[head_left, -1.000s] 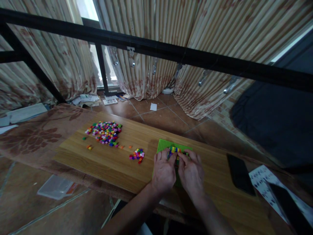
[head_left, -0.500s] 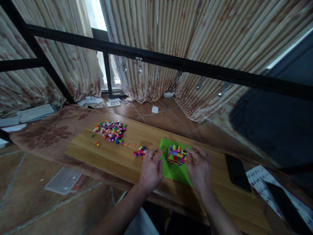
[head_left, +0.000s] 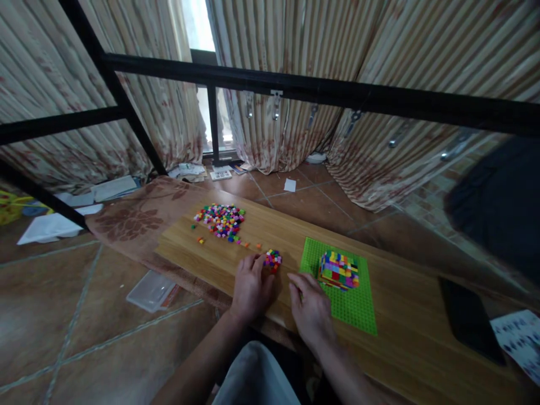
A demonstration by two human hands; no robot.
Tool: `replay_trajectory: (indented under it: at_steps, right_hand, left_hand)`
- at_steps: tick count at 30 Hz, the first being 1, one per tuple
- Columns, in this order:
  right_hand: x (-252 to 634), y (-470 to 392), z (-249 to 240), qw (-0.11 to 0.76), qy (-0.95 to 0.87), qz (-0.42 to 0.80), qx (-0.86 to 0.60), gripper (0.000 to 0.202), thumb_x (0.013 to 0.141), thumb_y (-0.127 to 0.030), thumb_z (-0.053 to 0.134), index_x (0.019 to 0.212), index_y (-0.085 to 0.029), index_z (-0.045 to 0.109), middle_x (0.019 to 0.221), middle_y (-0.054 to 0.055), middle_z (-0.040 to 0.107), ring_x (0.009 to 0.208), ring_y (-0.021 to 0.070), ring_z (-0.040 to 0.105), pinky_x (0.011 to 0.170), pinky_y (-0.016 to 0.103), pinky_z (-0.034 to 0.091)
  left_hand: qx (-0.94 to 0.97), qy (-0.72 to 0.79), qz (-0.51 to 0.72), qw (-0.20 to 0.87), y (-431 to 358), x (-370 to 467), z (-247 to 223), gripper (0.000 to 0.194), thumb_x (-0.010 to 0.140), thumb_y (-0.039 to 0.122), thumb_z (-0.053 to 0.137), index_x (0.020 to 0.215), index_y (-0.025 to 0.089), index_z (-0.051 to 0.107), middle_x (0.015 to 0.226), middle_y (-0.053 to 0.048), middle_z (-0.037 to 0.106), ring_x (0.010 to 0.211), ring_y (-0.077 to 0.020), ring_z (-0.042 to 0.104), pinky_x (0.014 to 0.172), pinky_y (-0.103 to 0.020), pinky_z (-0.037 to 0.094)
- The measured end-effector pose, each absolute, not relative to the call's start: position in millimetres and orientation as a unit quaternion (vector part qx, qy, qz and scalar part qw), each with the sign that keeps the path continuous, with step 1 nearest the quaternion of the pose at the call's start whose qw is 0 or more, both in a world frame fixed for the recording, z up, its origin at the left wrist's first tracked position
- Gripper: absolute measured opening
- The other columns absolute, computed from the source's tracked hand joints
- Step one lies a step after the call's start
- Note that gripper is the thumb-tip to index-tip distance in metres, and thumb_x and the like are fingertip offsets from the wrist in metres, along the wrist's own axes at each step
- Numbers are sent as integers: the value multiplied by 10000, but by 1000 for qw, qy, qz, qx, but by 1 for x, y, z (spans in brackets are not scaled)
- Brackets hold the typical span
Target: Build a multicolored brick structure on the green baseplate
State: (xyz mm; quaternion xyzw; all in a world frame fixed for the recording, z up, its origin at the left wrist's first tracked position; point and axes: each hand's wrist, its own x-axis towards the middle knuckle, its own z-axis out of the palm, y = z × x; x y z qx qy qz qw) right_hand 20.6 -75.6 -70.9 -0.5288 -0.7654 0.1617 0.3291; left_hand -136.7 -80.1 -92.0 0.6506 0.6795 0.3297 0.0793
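My left hand [head_left: 252, 288] is at a small pile of tiny coloured building bricks [head_left: 273, 260], its bent fingers at the pile's left side and the thumb apart from them. Any brick under the fingertips is hidden. My right hand [head_left: 313, 308] hovers by the left edge of a green studded baseplate [head_left: 356, 312], fingers curled loosely with a gap to the thumb; I see nothing in it. On the baseplate stands a block built of many-coloured bricks [head_left: 338, 271], just right of my right hand and apart from it.
A larger heap of loose bricks [head_left: 221, 219] lies at the left of the wooden board [head_left: 202, 264], with a few strays near it. A dark phone-like slab [head_left: 470, 320] rests at the right. A black metal rail [head_left: 320, 87] crosses beyond the board.
Both hands have moved left relative to the board: the right has come away from the brick block, the left has reached the small pile. The view has turned left.
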Motion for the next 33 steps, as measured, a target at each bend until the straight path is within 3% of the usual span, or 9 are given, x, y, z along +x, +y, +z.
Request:
replay_trajectory:
  at_steps: [8,17,22,28,33]
  right_hand:
    - [1,-37,-83,263,-821,162,-481,302,893,-138,436,984,-230,709,898,41,641,863,158,597,797,278,473]
    - [-7,-28,-86,155,-857,80,-485,227,896,-120,459,960,-230,647,944,49,631,928,193,575,814,301,456]
    - [-8,-28,-83,132,-857,50,-495,196,898,-129,464,950,-225,626,939,55,622,920,203,573,784,311,464]
    - [-1,-39,-70,222,-822,122,-511,147,894,-145,474,827,-207,588,892,39,616,867,172,585,788,294,470]
    - [26,-66,-56,348,-725,239,-543,133,880,-199,502,797,-211,605,748,-11,620,665,121,582,641,235,467]
  left_hand:
    - [683,652,312,104,-70,-138,-93,564,756,234,620,1305,209,492,1308,-108,507,1169,-276,484,1003,-437,385]
    - [726,610,293,122,-55,-151,-91,678,738,250,605,1383,183,407,1431,-131,418,1284,-290,405,1061,-453,323]
    - [750,593,268,115,-46,-153,-89,679,710,230,614,1365,197,440,1441,-125,413,1312,-302,369,1079,-490,290]
    - [779,571,243,92,-42,-153,-87,562,761,271,610,1314,251,511,1430,-106,435,1315,-316,358,1047,-532,302]
    - [799,547,239,65,-38,-144,-85,377,804,307,618,1181,288,616,1373,-80,508,1274,-305,410,1047,-532,291]
